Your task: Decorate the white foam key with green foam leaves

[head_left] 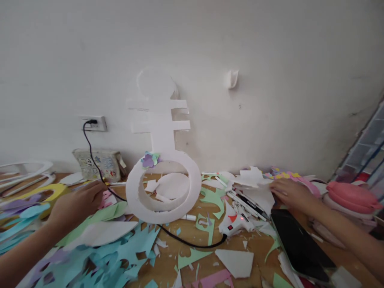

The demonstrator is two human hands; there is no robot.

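Left hand [78, 204] fingers lie together, flat on pink paper scraps [105, 199]; right hand [289, 193] fingers spread on white paper [255, 178]. One patterned pouch [99, 164] stands by the wall, contents unseen. One glue gun [235, 225] and one dark tablet [300, 246] lie on the bench [192, 232].

No readable text anywhere. The pouch [97, 164] below the wall socket [95, 123] has printed marks. They're too blurred to read.
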